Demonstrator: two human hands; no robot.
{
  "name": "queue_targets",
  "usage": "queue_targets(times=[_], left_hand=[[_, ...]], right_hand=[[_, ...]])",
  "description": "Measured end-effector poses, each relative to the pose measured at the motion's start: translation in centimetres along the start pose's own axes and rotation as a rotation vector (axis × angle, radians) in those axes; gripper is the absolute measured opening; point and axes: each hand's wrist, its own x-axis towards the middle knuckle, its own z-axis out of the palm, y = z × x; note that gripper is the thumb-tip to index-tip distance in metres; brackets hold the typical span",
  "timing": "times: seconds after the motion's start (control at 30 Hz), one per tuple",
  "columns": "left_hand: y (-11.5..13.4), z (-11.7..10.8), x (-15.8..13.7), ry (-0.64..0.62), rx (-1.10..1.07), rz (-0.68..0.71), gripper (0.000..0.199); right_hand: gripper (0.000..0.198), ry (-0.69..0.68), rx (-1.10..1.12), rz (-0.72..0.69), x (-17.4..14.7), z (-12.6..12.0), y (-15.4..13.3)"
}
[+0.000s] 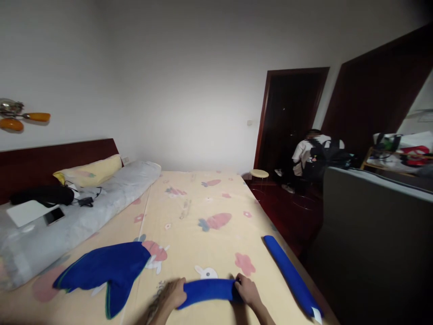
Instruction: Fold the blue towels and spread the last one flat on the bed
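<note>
A flat strip of blue cloth (210, 290) is stretched between my two hands, low over the bed. My left hand (175, 292) is closed on the strip's left end, and my right hand (247, 290) grips its right end. To the left lies a spread-out piece of blue cloth (113, 266) with a greenish edge, crumpled into an uneven shape. On the right, near the bed's edge, rests a long, narrow blue roll or folded cloth (291, 275) with a white tag at its near end.
The bed (189, 216) has a cream sheet with carrot and rabbit prints. A grey rolled quilt (91, 216), a yellow pillow (93, 170) and a phone (54, 216) lie left. A stool (259, 174), a seated person (301, 158) and a dark grey panel (368, 243) are right.
</note>
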Motion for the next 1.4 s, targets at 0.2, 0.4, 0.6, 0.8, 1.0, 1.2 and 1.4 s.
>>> queue_targets(times=[0.2,0.4,0.6,0.8,1.0,1.2,1.4], left_hand=[[0.4,1.0,-1.0,0.094,0.049,-0.1,0.059],[3.6,4.9,-1.1,0.207,0.05,0.103,0.078],[6.6,7.8,-0.9,0.073,-0.018,0.339,0.092],[2.0,7.0,-2.0,0.151,0.091,0.278,0.084],[0.1,4.7,-2.6,0.123,0.142,0.248,0.077],[0.9,3.0,-2.1,0.031,0.116,0.216,0.084],[0.3,2.5,-1.1,0.09,0.057,0.199,0.077]], right_hand=[[0.037,0.064,-0.055,0.009,-1.7,0.7,-0.2],[0.054,0.108,-0.02,-0.192,-3.4,1.9,-3.5],[0.073,-0.065,0.099,-0.439,-4.1,5.1,-6.0],[0.067,-0.003,0.036,-0.38,-4.5,5.0,-1.1],[0.074,-0.037,0.011,-0.3,-4.3,2.8,0.0],[0.072,-0.098,-0.002,-0.233,-2.8,-1.0,-2.5],[0.037,-0.003,0.062,-0.262,-1.8,-7.2,-4.9]])
